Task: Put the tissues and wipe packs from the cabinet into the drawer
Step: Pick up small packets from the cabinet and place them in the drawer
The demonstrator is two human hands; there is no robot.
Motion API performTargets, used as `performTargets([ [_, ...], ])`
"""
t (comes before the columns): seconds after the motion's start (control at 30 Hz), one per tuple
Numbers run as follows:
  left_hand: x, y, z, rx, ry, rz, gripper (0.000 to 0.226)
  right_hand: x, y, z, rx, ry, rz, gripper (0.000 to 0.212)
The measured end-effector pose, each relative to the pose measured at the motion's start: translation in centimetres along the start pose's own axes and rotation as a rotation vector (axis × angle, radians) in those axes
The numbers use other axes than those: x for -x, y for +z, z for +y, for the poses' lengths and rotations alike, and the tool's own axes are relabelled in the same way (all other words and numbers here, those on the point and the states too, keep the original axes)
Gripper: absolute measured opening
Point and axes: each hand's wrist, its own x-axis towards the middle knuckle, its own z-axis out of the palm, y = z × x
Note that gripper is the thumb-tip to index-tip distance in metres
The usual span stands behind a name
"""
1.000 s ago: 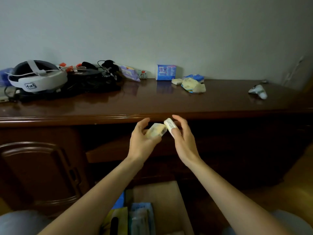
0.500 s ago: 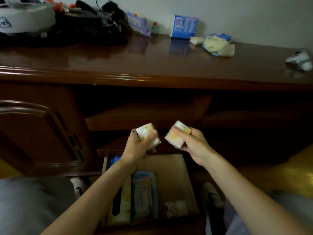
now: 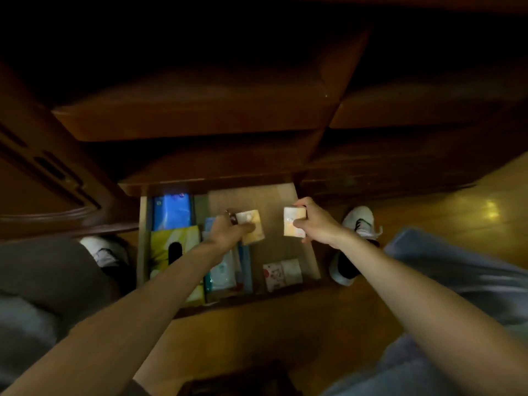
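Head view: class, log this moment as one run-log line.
left hand: grips tissue pack | right hand: grips second tissue pack | both over open drawer | packs unreleased

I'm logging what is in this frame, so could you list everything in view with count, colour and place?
Drawer: 1, light wood, pulled open, centre.
Small tissue packs: 2, cream, held above drawer.
Blue pack: 1, drawer back left.
Yellow tissue box: 1, drawer left.
Wipe pack: 1, pale blue-white, drawer middle.
Small packs: 2, white, drawer front right.
Shoes: 2, white, floor.
Left hand: grips one pack.
Right hand: grips the other.
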Motion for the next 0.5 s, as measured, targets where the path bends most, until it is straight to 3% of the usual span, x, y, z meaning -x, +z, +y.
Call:
performTargets([
  [0.1, -2.3, 1.6, -2.7, -0.142, 0.036, 0.021, 0.029, -2.0, 2.2, 1.4, 0.319, -0.128, 0.003, 0.037],
  [0.2, -4.3, 2.6, -5.0, -0.346, 0.058, 0.015, 0.038, -4.1, 3.7, 1.9, 0.869, -0.373, 0.190, 0.030],
  [0.27, -5.3, 3.1, -6.1, -0.469, 0.065, 0.027, 0.042, -5.5, 4.1, 1.7, 1.035, -0.430, 0.224, 0.030],
  [0.4, -6.8, 4.2, -7.3, -0.523, 0.045, -0.004, 0.040, -7.5, 4.5, 1.8, 1.256, -0.393, 0.005, 0.032],
  [0.5, -7.7, 5.2, -7.5, -0.568, 0.086, -0.055, 0.036, -8.1, 4.8, 2.2, 1.402, -0.328, -0.067, 0.027],
])
